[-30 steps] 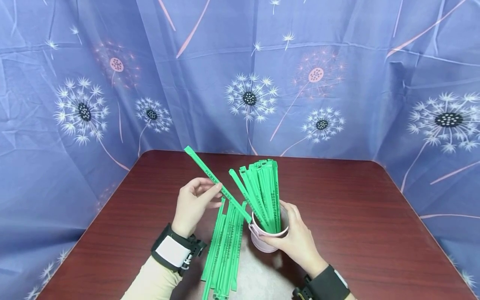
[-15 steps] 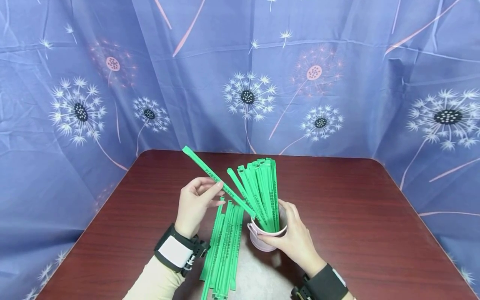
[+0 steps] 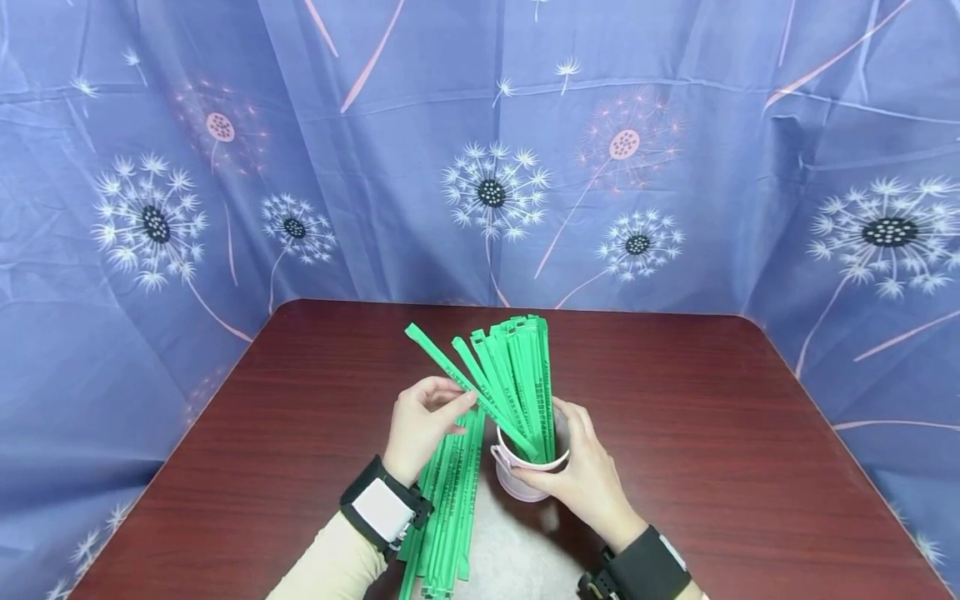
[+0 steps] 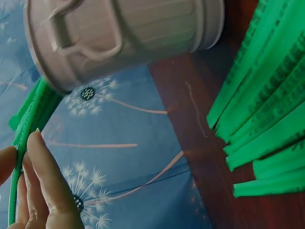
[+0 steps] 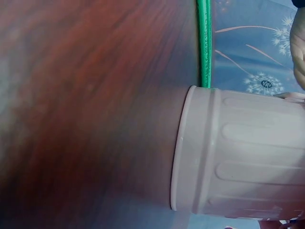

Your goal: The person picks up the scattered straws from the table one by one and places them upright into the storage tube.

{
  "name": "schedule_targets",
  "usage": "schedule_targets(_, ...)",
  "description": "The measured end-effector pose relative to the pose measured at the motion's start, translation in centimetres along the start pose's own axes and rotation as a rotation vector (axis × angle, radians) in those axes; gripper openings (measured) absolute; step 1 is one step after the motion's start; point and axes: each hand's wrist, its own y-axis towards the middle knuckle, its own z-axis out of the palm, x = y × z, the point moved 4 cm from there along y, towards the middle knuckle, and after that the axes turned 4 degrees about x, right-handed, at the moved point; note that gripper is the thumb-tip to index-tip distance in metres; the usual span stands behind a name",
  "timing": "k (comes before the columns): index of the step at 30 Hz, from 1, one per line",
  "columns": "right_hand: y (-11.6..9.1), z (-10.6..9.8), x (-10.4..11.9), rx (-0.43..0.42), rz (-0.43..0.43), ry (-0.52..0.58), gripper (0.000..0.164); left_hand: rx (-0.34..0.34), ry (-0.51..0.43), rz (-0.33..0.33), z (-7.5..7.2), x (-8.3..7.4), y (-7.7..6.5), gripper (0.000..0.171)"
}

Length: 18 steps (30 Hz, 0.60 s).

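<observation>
Between thumb and fingers, my left hand (image 3: 423, 427) pinches a long green wrapped straw (image 3: 441, 358) with dark print. It slants down to the right, its lower end inside the rim of a small pale pink bucket (image 3: 522, 486). A bunch of similar green straws (image 3: 525, 379) stands in the bucket, leaning slightly left. My right hand (image 3: 588, 479) grips the bucket's right side, thumb across the front near the rim. In the left wrist view, the held straw (image 4: 31, 114) runs up to the bucket's mouth, and the bucket's folded handle (image 4: 90, 50) shows.
A pile of green straws (image 3: 450, 517) lies on the table left of the bucket, partly under my left wrist. The reddish-brown table (image 3: 712, 433) extends to both sides. A blue curtain (image 3: 375, 167) with dandelion prints hangs behind it.
My left hand has moved right and slightly down, bringing the straw's lower end from outside the bucket to inside its rim. The right hand keeps its grip on the bucket.
</observation>
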Motion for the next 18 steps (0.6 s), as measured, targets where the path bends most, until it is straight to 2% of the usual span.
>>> schedule_targets(10,0.2,0.1,0.3,0.008,-0.001,0.012,0.103,0.069,0.314,0.031,2.0,1.2,-0.6,0.021)
schedule_targets(13,0.3,0.1,0.3,0.008,-0.005,0.011,0.103,0.068,0.362,0.057,2.4,1.2,-0.6,0.021)
schedule_targets(18,0.3,0.2,0.3,0.008,-0.011,0.008,0.102,0.100,0.356,0.060,2.6,1.2,-0.7,0.021)
